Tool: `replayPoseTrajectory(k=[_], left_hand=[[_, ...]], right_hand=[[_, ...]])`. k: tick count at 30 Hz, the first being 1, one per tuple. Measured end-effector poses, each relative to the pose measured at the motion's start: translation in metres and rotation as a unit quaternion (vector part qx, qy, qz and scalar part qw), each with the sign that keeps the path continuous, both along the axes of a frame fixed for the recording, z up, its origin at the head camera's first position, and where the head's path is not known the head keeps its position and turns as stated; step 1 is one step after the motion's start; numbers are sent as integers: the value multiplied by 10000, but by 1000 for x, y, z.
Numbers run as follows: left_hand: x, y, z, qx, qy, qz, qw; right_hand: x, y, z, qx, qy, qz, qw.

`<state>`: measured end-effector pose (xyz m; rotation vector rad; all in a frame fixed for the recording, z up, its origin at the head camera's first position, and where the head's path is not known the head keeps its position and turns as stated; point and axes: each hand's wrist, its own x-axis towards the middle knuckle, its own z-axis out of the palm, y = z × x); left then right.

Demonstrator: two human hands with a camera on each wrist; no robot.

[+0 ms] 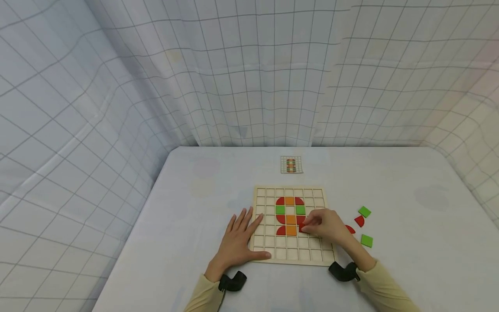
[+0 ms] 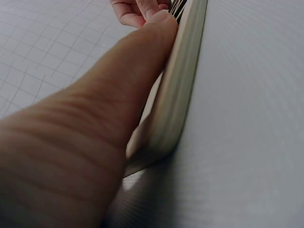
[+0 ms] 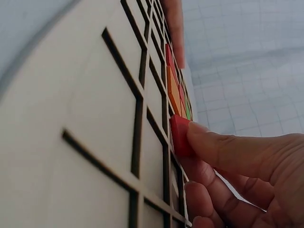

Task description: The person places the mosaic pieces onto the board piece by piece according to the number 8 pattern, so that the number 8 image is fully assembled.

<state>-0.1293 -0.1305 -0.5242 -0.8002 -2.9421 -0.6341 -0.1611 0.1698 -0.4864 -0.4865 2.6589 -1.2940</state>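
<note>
A wooden grid board [image 1: 292, 254] lies on the white table, with red, orange and green tiles set in several of its squares. My right hand [image 1: 325, 224] pinches a red tile [image 3: 179, 135] between thumb and fingers, at the square right of the lower orange tile [image 1: 291, 230]. In the right wrist view the tile meets the grid, one edge raised. On the board's left side rests my left hand [image 1: 236, 242], fingers spread and thumb along the near edge. It holds no tile. The left wrist view shows that thumb [image 2: 137, 52] against the board's rim.
Right of the board lie loose tiles: a green square [image 1: 364, 211], a red quarter-round [image 1: 360, 221], another red piece [image 1: 350, 229] partly behind the right wrist, and a second green square [image 1: 367, 241]. Behind the board is a small pattern card [image 1: 291, 165]. Gridded white curtains [image 1: 257, 78] surround the table.
</note>
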Motion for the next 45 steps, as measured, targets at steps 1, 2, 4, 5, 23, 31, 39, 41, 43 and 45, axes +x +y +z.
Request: replayPoseTrajectory(k=[1, 2, 4, 5, 23, 31, 39, 41, 43, 45], left_hand=[[0, 0, 0, 27, 16, -5, 10000], [0, 0, -1, 33, 47, -7, 10000], [-1, 0, -1, 22, 94, -5, 10000], [-1, 0, -2, 10, 116, -2, 9999], [1, -1, 2, -189, -86, 54, 9998], [1, 1, 2, -157, -66, 51, 9998], [1, 3, 5, -156, -101, 46, 9998], [1, 2, 4, -156, -83, 43, 9998], [1, 2, 4, -138, -58, 40, 9999], [1, 2, 3, -110, -44, 38, 9999]], right_hand=[[0, -2, 0, 28, 9, 12, 10000], [1, -3, 0, 64, 23, 2, 10000], [1, -6, 0, 134, 48, -31, 9999], [2, -7, 0, 169, 46, -50, 9998], [23, -10, -1, 1038, 784, -34, 9915], [26, 17, -1, 228, 462, 381, 9979], [17, 64, 10, 558, 897, -1244, 9866], [16, 77, 12, 809, 1066, -1634, 9774], [16, 89, 13, 1041, 1164, -1920, 9689], [16, 99, 14, 1305, 1124, -2144, 9614]])
